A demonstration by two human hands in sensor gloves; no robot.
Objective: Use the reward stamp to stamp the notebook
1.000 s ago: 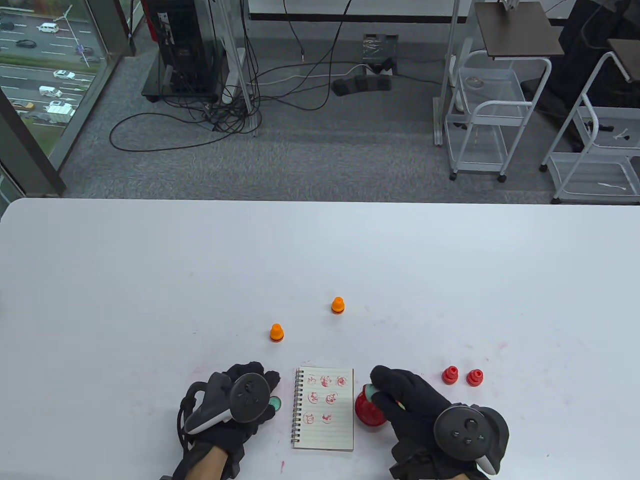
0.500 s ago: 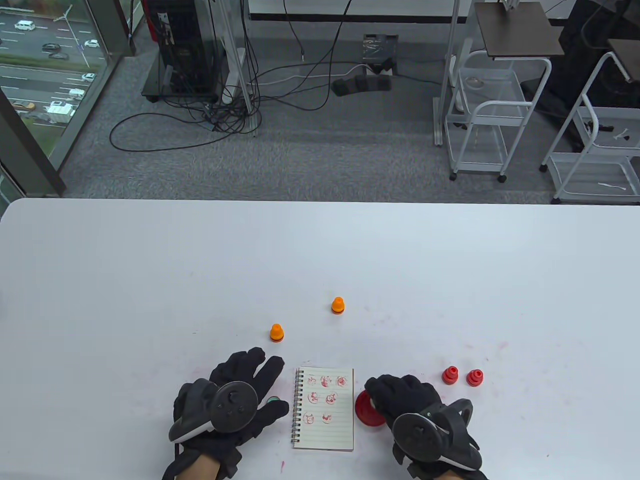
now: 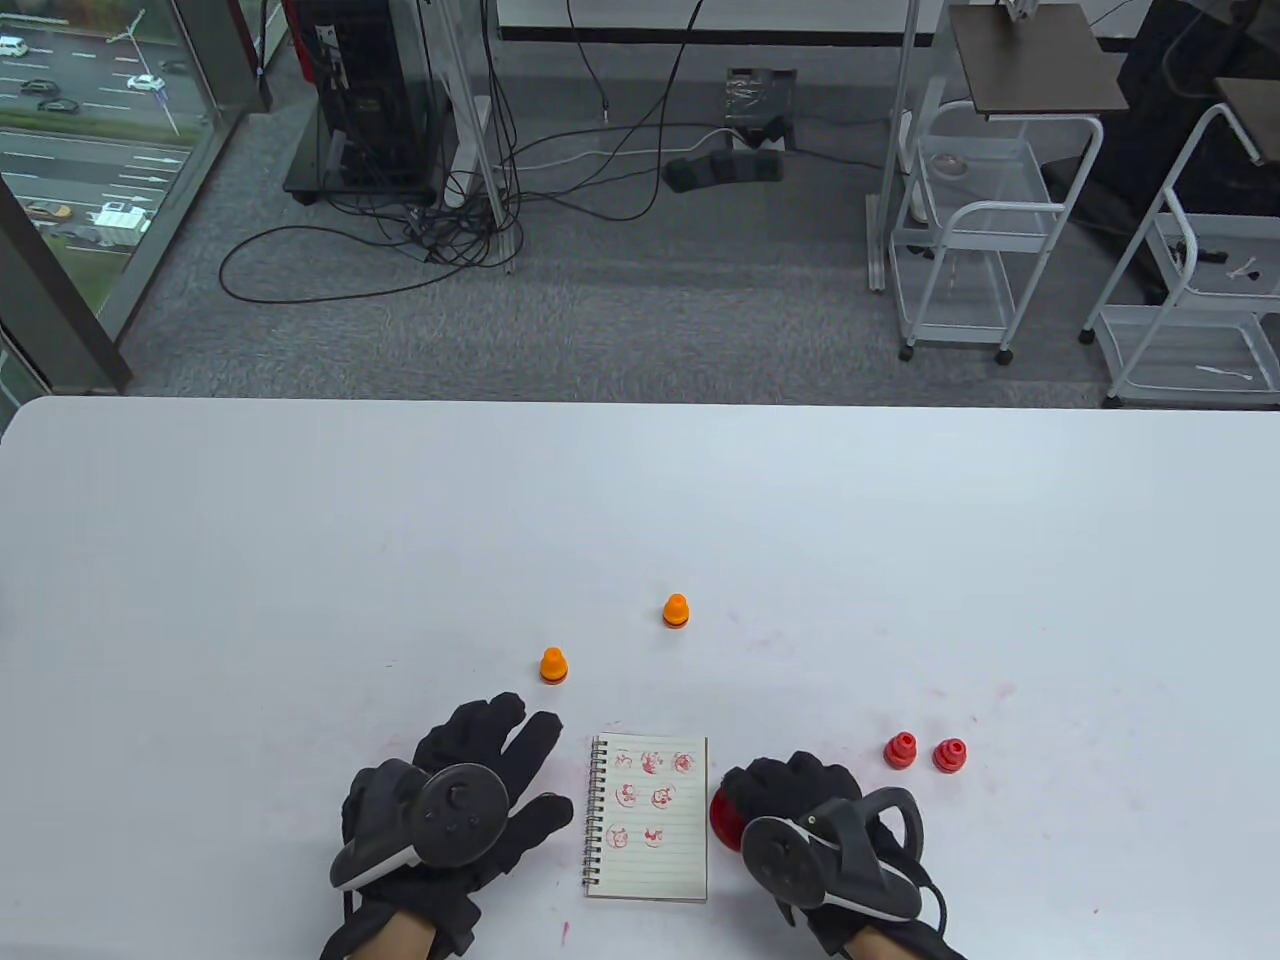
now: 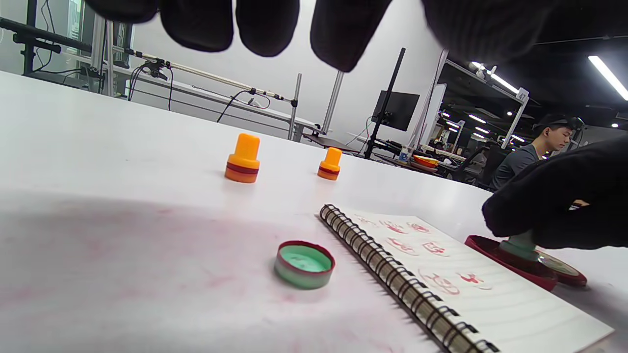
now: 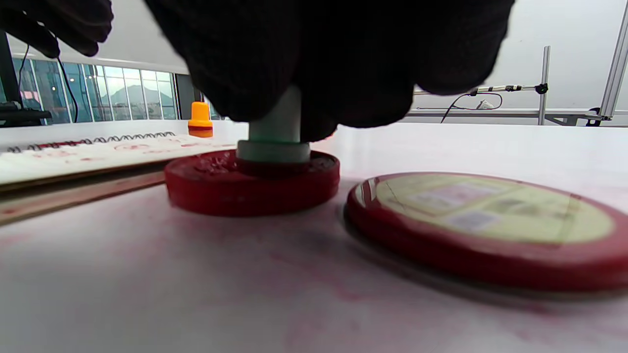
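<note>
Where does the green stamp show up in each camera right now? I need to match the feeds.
Table view: not visible, hidden under the right hand beside the notebook's right edge.
Left wrist view: green stamp far right, on the ink pad, under the fingers.
Right wrist view: upper centre, pressed into the pad.
Shared landmark: the spiral notebook.

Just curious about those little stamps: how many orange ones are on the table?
2. One orange stamp stands just beyond the left hand; the other orange stamp stands farther back, beyond the notebook. None seems hidden.
</note>
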